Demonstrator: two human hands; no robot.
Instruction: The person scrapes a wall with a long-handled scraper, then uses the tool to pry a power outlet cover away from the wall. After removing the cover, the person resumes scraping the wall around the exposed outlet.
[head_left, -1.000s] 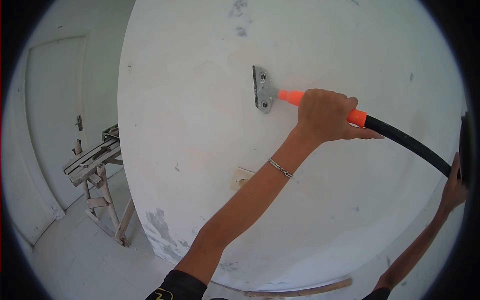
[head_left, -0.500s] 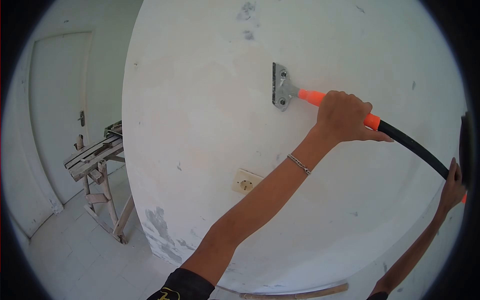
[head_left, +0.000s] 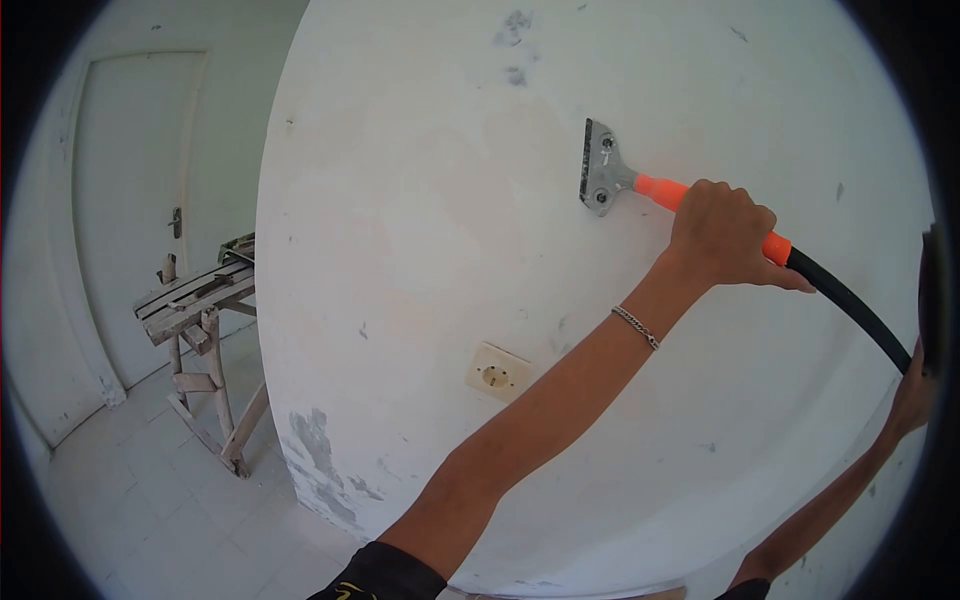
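Head view has the scraper (head_left: 603,178) high on the white wall (head_left: 400,250), well in from the wall's left edge. Its metal head appears to lie against the wall with the blade edge nearly upright, facing that left edge, probably so the full blade width can meet the plaster. The left hand (head_left: 722,232) is closed around the orange grip (head_left: 655,189), just behind the head, a hold that likely steers the blade. From there the black shaft (head_left: 845,302) bends down to the right hand (head_left: 912,395), wrapped on it, fingertips lost in the dark rim; this wide spacing probably gives support and leverage. Below the scraper, a socket (head_left: 498,372) sits tilted in view beside the left forearm. Farther out, beyond the wall's left edge, a wooden trestle (head_left: 205,315) stands near a closed door (head_left: 130,180).
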